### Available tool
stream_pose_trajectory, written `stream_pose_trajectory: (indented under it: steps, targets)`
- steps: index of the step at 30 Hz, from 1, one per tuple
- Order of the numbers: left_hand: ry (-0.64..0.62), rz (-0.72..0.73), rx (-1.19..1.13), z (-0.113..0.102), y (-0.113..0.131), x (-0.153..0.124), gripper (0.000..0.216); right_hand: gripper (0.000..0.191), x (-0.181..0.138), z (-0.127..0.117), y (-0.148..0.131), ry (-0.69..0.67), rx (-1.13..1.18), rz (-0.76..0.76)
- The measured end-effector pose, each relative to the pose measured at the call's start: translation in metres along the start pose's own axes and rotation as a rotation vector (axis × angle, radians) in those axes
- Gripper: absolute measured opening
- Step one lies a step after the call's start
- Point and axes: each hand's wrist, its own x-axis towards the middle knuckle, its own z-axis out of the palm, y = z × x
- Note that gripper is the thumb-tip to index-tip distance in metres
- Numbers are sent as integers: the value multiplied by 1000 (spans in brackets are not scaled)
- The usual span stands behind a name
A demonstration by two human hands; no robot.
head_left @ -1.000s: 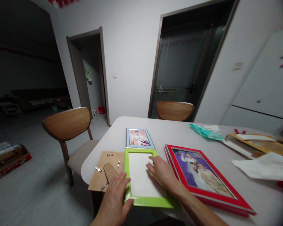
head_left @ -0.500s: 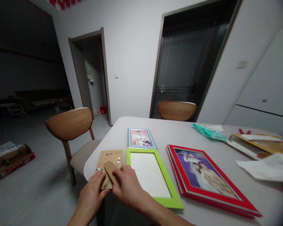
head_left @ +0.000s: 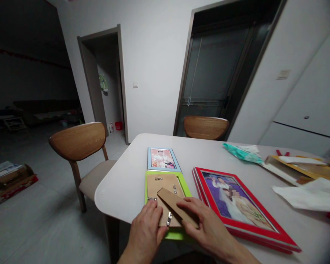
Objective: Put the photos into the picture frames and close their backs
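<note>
A brown frame backing board [head_left: 151,183] with several metal clips and a folding stand leg [head_left: 169,198] lies over the lime-green picture frame [head_left: 184,183], covering most of its opening. My left hand [head_left: 147,227] grips the board's near-left edge, fingers on top beside a clip. On the other side, my right hand [head_left: 209,225] pinches the stand leg, which sticks up at an angle from the board. Whether the board sits inside the green rim near my hands is hidden. A light-blue frame [head_left: 176,161] with a photo touches the green frame's far end.
Stacked red frames [head_left: 264,226] with a wedding photo lie right of the green frame. Farther right are a teal-and-white packet [head_left: 244,154], white paper [head_left: 309,194] and a yellow-edged box [head_left: 319,170]. Wooden chairs [head_left: 81,141] stand around the white table [head_left: 118,183].
Both hands have carried the backing board rightward from the table's left side onto the green frame, covering its white inside. My grip looks the same. The view has shifted slightly.
</note>
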Motion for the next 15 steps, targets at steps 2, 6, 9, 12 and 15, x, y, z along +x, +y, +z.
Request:
stream_pose_trajectory:
  steps: [2, 6, 9, 12, 15]
  targets:
    - [-51, -9, -14, 2, 6, 4, 36, 38, -2, -1, 8, -16, -26, 37]
    - [-82, -27, -37, 6, 6, 9, 28, 40, 1, 4, 13, -26, -83, 19]
    - [-89, -37, -48, 7, 2, 9, 22, 40, 3, 12, 13, -18, -148, -29]
    - [-102, -52, -72, 4, 0, 8, 20, 39, 2, 17, 12, 0, -205, -62]
    - [-147, -58, -119, -2, -2, 4, 25, 39, 1, 18, 11, -8, -236, -73]
